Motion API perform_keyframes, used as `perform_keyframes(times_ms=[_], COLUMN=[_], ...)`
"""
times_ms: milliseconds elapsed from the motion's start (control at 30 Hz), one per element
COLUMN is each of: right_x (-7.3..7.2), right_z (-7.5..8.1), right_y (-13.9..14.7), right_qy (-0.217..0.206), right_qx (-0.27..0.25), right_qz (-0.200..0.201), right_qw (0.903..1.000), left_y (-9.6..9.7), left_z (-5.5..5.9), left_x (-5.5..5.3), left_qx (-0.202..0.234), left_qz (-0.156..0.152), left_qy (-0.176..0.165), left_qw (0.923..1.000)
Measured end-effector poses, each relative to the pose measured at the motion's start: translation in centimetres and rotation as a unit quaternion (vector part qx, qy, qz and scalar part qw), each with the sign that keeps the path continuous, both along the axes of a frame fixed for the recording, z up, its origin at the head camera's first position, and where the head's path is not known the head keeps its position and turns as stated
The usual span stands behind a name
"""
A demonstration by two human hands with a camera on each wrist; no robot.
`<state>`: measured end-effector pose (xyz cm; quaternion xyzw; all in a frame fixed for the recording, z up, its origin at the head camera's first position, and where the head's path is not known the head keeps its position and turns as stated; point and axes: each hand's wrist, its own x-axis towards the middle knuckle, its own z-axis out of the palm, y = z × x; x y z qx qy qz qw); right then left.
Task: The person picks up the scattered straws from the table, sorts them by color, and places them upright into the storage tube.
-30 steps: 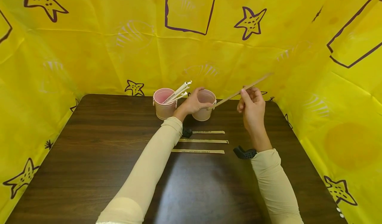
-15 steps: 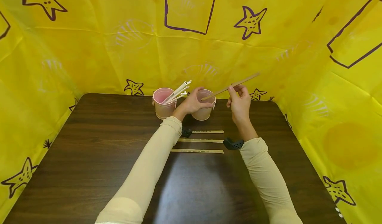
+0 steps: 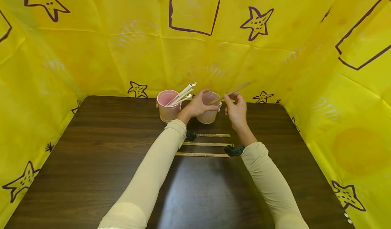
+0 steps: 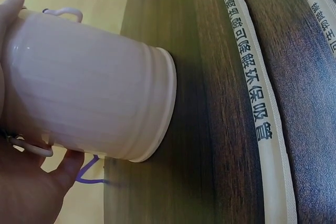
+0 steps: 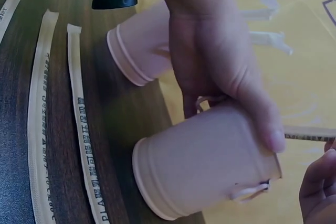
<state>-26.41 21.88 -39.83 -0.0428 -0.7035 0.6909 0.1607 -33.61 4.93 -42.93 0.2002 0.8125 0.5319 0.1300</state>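
Brown tabletop (image 3: 91, 147) carries two pink buckets (image 3: 168, 114), one holding wrapped straws (image 3: 182, 94).

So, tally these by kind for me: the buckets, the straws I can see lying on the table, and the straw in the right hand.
Buckets: 2
Straws lying on the table: 3
Held straw, in the right hand: 1
Total: 6
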Motion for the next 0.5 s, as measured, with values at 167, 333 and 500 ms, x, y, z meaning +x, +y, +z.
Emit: perform_keyframes(times_ms=[167,333,500], right_x=[0.1,0.4,1.0], right_z=[-0.2,-0.5,-0.8], right_y=[0.0,0.3,0.8], right_qy=[0.002,-0.005,-0.020], right_qx=[0.000,0.007,0.024], right_qz=[0.007,0.008,0.002], right_qw=[1.0000,0.9999,0.9995], left_y=[-0.1,0.0,-0.1], left_z=[0.1,-0.1,-0.1], left_x=[0.2,0.0,0.0], left_qx=[0.004,0.004,0.001], left_qz=[-0.003,-0.001,-0.001], left_qy=[0.001,0.004,0.003], left_qw=[1.0000,1.0000,1.0000])
